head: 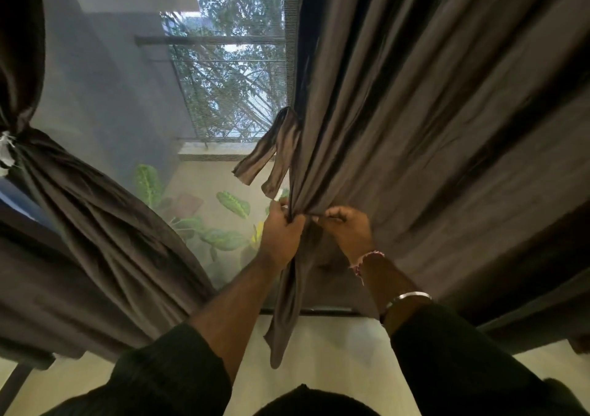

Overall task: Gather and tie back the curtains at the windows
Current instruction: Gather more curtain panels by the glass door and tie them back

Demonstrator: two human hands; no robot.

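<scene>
Two curtains point(431, 112) point(95, 224); two hands point(282, 233) point(346, 227); one window point(230, 73).

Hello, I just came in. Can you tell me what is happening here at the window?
A person is gathering the dark right curtain. The left hand grips its bunched inner edge, and the right hand pinches the cloth right beside it. A fabric tie strip hangs loose just above the hands, not yet wrapped around. The left curtain is already bunched and tied with a pale tie.

The curtain point(431, 112) is dark brown, its tie strip point(271, 153) lighter brown; the leaves point(233, 204) are green with pale stripes.
</scene>
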